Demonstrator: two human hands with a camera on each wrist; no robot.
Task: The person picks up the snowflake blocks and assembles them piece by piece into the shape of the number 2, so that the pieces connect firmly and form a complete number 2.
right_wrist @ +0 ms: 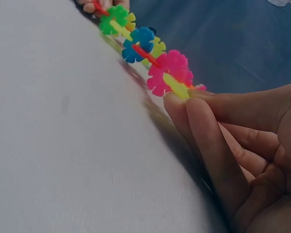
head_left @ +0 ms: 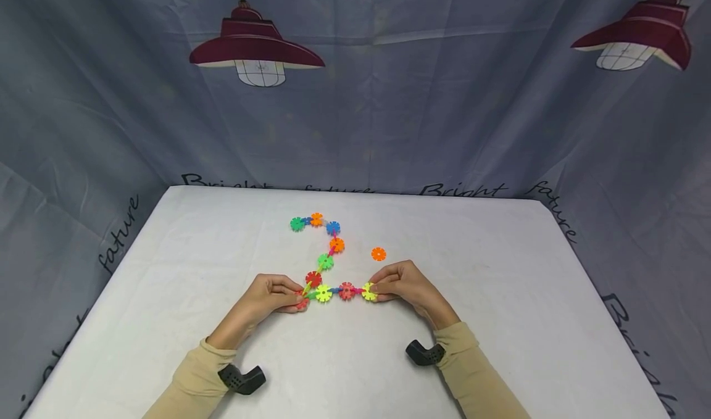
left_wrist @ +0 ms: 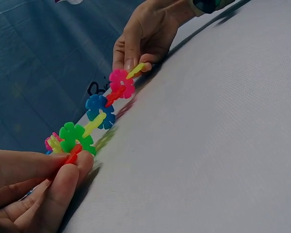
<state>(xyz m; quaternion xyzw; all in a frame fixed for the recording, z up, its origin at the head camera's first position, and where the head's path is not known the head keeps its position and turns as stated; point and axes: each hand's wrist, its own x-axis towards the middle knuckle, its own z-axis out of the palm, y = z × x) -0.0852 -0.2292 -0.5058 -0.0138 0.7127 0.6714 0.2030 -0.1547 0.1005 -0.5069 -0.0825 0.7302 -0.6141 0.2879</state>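
A chain of interlocking plastic snowflake discs (head_left: 325,261) in several colours lies in a bent line on the white table. At the chain's lower left corner, my left hand (head_left: 270,294) pinches a red snowflake disc (left_wrist: 73,154) between thumb and fingers. My right hand (head_left: 407,286) pinches the yellow snowflake disc (right_wrist: 176,86) at the right end. Between the hands, green, blue and pink discs (right_wrist: 170,68) run in a short row, slotted edge to edge with yellow and red ones. Fingers cover part of both pinched discs.
One loose orange snowflake disc (head_left: 378,254) lies beyond my right hand. The chain's far end has a green disc (head_left: 297,224) at the back left. Grey-blue curtains (head_left: 355,110) with printed lamps surround the white table (head_left: 500,271). A black device (head_left: 242,379) sits at each wrist.
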